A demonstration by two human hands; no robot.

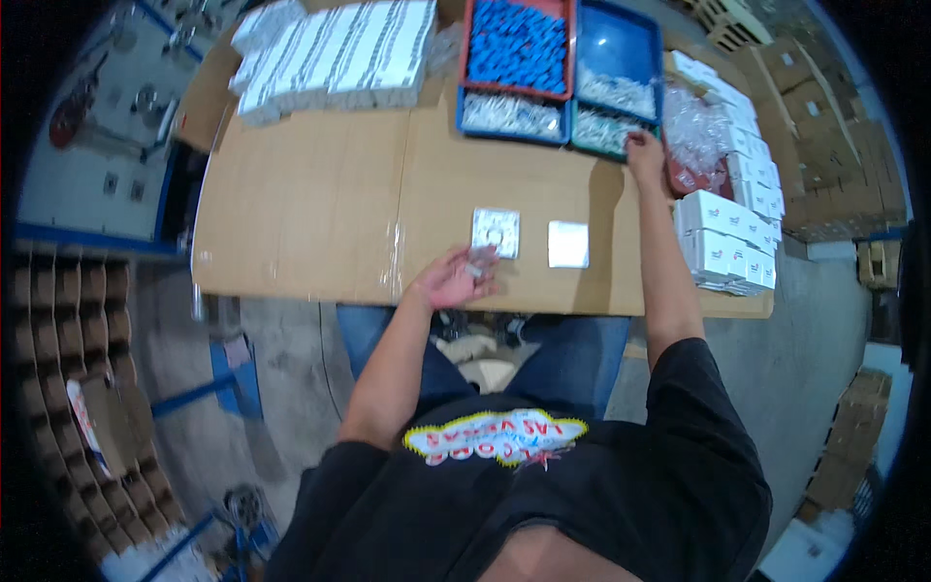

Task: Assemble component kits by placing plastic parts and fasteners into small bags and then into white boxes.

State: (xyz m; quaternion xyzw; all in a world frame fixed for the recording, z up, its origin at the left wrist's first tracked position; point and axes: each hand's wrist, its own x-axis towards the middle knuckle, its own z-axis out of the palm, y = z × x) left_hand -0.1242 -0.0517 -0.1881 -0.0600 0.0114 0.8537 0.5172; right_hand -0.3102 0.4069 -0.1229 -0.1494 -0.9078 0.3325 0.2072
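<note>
My left hand (450, 281) is palm up near the table's front edge, its fingers curled about a small clear plastic piece (479, 260) that looks like a little bag. Just beyond those fingers lies an open square white box (496, 229) with a round pattern inside. A plain white square (568, 243), perhaps a lid, is flat on the cardboard to its right. My right hand (645, 153) reaches to the right corner of a green bin (599, 145) of small pale packets. Its fingertips are bent together at the rim; what they hold, if anything, is too small to make out.
A red bin (471, 58) of blue pieces, a blue bin (621, 53) and a bin of white packets (511, 114) stand at the back. Stacked white boxes (339, 53) fill the back left; more white boxes (727, 238) and clear plastic bags (696, 136) are at the right.
</note>
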